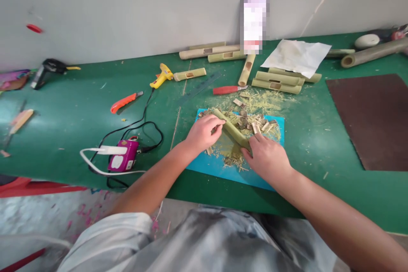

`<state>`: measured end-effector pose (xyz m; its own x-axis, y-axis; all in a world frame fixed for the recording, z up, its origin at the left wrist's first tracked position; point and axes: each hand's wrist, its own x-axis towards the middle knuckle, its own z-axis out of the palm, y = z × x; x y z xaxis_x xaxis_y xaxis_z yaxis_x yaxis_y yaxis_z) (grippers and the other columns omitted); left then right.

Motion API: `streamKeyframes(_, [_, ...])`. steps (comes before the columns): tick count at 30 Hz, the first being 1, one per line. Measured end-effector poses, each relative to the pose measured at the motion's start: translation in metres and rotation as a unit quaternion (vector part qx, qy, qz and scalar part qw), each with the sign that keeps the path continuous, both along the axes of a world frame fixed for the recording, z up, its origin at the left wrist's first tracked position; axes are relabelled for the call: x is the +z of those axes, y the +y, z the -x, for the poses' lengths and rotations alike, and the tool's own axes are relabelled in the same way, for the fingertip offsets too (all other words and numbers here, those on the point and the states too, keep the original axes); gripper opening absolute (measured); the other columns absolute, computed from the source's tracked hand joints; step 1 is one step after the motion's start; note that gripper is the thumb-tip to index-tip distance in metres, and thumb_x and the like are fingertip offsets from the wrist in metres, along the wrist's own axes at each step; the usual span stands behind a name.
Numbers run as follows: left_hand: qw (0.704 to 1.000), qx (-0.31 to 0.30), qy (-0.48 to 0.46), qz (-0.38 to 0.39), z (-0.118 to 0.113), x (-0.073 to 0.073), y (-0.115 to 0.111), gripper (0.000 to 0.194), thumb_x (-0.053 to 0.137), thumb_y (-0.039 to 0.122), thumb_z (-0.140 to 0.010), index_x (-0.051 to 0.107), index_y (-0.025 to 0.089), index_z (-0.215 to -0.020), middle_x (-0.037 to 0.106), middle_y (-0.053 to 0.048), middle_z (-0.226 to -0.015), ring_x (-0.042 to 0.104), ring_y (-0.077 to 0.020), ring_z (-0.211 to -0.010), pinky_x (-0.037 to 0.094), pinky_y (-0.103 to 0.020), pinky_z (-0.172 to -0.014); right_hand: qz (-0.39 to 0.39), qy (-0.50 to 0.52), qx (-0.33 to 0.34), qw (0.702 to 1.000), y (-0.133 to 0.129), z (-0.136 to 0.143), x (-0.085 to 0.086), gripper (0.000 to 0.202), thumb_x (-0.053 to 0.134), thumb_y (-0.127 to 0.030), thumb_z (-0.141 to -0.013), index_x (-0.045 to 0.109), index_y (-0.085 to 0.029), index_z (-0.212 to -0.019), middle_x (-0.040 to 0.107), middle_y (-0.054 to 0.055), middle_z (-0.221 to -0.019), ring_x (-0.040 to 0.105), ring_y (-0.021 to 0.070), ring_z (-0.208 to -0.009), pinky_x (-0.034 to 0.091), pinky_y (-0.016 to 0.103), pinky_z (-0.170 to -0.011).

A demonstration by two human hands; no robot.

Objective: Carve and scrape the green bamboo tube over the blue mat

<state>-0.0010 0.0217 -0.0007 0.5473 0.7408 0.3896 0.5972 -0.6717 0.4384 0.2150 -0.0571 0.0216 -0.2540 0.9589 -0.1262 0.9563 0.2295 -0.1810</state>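
A green bamboo tube (234, 131) slants over a blue sheet (207, 168) that is strewn with shavings and small bamboo chips (266, 125). My right hand (267, 155) is closed around the tube's lower right end. Close to the tube's upper left part, my left hand (205, 132) has its fingers pinched together. A tiny dark bit shows at those fingertips, too small to name. Just beyond the sheet lies a red-handled knife (228, 89).
Cut bamboo pieces (277, 85) lie along the back, some under white paper (296, 57). To the left are a yellow glue gun (162, 76), an orange utility knife (126, 103), and a purple power adapter (124, 155) with trailing cords. A dark brown board (372, 119) lies right.
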Motion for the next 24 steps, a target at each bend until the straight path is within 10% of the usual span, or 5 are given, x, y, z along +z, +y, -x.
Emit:
streamKeyframes(12, [0.996,0.067,0.003,0.053,-0.004,0.013,0.001,0.014,0.061,0.012,-0.086,0.067,0.017,-0.098,0.065,-0.003,-0.082,0.059,-0.0119,-0.068,0.052,-0.026,-0.068,0.027,-0.011,0.013,0.999,0.003,-0.001,0.006,0.025,0.048,-0.034,-0.092,0.063,-0.015,-0.097,0.065,0.013,-0.099,0.063,0.0242,-0.09,0.045,0.032,-0.07])
streamKeyframes(24, [0.973,0.199,-0.101,0.066,-0.011,-0.01,-0.011,0.014,0.066,0.018,-0.084,0.07,0.015,-0.097,0.067,-0.003,-0.078,0.059,-0.0096,-0.062,0.054,-0.023,-0.062,0.032,0.002,0.031,0.999,0.006,-0.002,0.007,0.026,0.047,-0.033,-0.092,0.062,-0.013,-0.101,0.065,0.015,-0.102,0.065,0.0256,-0.09,0.047,0.034,-0.071])
